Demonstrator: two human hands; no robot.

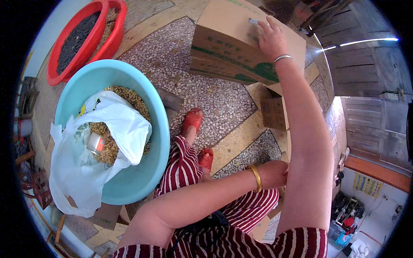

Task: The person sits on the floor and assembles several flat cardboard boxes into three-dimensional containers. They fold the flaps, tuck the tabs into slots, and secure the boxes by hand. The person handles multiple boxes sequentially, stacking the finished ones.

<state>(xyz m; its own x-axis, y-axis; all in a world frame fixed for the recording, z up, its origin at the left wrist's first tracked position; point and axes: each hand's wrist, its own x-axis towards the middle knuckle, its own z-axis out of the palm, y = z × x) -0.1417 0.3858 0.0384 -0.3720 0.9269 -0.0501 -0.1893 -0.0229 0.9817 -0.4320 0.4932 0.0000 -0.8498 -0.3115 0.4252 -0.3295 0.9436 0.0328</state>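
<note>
My right hand reaches far forward and lies on top of a large brown cardboard box with green print. Its fingers are apart, next to a small pale strip on the box. A silver bracelet circles that wrist. Nearer to me, my left hand, with a gold bangle, is bent in beside my right forearm. The forearm hides its fingertips, so I cannot see whether it holds anything. Below the large box stands a smaller cardboard box, partly covered by my right arm.
On the left stands a light blue basin with tan grains or beans, a white plastic bag and a small jar. Behind it are two red basins, one holding dark contents. Wooden doors line the right.
</note>
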